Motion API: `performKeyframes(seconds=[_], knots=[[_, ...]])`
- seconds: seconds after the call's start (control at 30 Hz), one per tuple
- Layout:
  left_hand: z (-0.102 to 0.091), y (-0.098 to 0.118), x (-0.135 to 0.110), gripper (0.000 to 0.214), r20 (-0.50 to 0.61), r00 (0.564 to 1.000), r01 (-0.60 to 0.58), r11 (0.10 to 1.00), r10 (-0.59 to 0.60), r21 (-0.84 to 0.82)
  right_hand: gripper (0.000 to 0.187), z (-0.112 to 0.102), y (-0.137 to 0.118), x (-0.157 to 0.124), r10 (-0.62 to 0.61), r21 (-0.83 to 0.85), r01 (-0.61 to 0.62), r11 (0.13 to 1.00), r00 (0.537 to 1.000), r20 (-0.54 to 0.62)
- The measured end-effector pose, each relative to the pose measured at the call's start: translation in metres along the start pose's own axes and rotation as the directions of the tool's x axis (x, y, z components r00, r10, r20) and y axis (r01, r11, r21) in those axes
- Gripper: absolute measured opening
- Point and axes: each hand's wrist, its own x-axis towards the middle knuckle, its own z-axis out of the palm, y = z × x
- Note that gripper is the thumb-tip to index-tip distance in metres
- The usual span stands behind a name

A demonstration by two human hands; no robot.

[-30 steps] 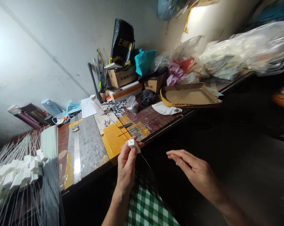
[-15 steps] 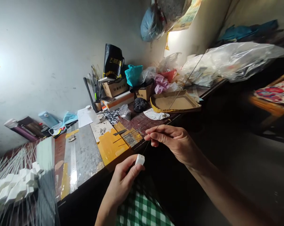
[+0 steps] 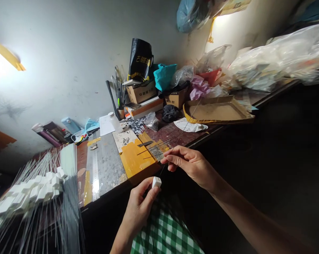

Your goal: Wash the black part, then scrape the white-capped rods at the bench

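My left hand (image 3: 140, 206) pinches a small white foam cube (image 3: 156, 182) in front of the table's near edge, above my green checked lap. My right hand (image 3: 191, 164) is just above and to the right of it, fingers pinched on a thin dark rod (image 3: 183, 128) that slants from the cube up towards the cardboard tray. The rod's lower end meets the cube. On the left lies a heap of white cubes on thin white rods (image 3: 32, 192).
The worktable (image 3: 106, 169) carries a steel ruler (image 3: 96, 173), yellow tape patches (image 3: 134, 162) and a flat cardboard tray (image 3: 217, 111). Boxes, a black bag, a tool cup and plastic bags crowd the back by the wall. To the right is dark open floor.
One second ago my right hand was open and low at the right; it rose and pinched the rod above the cube. My left hand dropped slightly with the cube. The view shifted.
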Motion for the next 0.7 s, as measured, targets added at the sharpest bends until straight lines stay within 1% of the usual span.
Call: performKeyframes(seconds=[0.07, 0.1, 0.17, 0.23, 0.33, 0.43, 0.53, 0.63, 0.7], knots=[[-0.004, -0.003, -0.006, 0.033, -0.053, 0.999, -0.006, 1.0, 0.007, 0.03, 0.035, 0.009, 0.008, 0.006, 0.006, -0.017, -0.006, 1.0, 0.999, -0.034], [-0.007, -0.005, -0.009, 0.032, -0.085, 0.996, -0.006, 0.999, 0.01, 0.049, 0.036, 0.015, 0.014, 0.009, 0.019, -0.014, -0.02, 1.0, 0.999, -0.031], [-0.016, -0.01, -0.017, 0.032, -0.15, 0.989, 0.008, 0.996, 0.005, 0.083, 0.04, 0.03, 0.028, 0.016, 0.061, -0.008, -0.061, 0.998, 0.998, 0.019], [-0.029, -0.017, -0.026, 0.033, -0.211, 0.977, 0.045, 0.993, -0.022, 0.106, 0.04, 0.045, 0.042, 0.023, 0.073, -0.027, -0.071, 0.997, 0.994, 0.075], [-0.057, -0.032, -0.042, 0.036, -0.293, 0.952, 0.113, 0.991, -0.087, 0.074, 0.034, 0.069, 0.058, 0.031, 0.024, -0.099, -0.008, 0.995, 0.987, 0.158], [-0.086, -0.051, -0.059, 0.044, -0.357, 0.916, 0.168, 0.983, -0.185, -0.078, 0.028, 0.095, 0.067, 0.035, -0.028, -0.193, 0.09, 0.977, 0.953, 0.302], [-0.109, -0.071, -0.073, 0.052, -0.393, 0.849, 0.243, 0.921, -0.354, -0.305, 0.022, 0.123, 0.075, 0.038, -0.074, -0.258, 0.204, 0.944, 0.896, 0.438], [-0.125, -0.085, -0.079, 0.063, -0.414, 0.752, 0.272, 0.814, -0.513, -0.514, 0.016, 0.151, 0.086, 0.042, -0.12, -0.298, 0.311, 0.903, 0.846, 0.52], [-0.132, -0.089, -0.08, 0.065, -0.401, 0.681, 0.295, 0.731, -0.612, -0.615, 0.012, 0.166, 0.095, 0.046, -0.156, -0.335, 0.377, 0.863, 0.831, 0.534]])
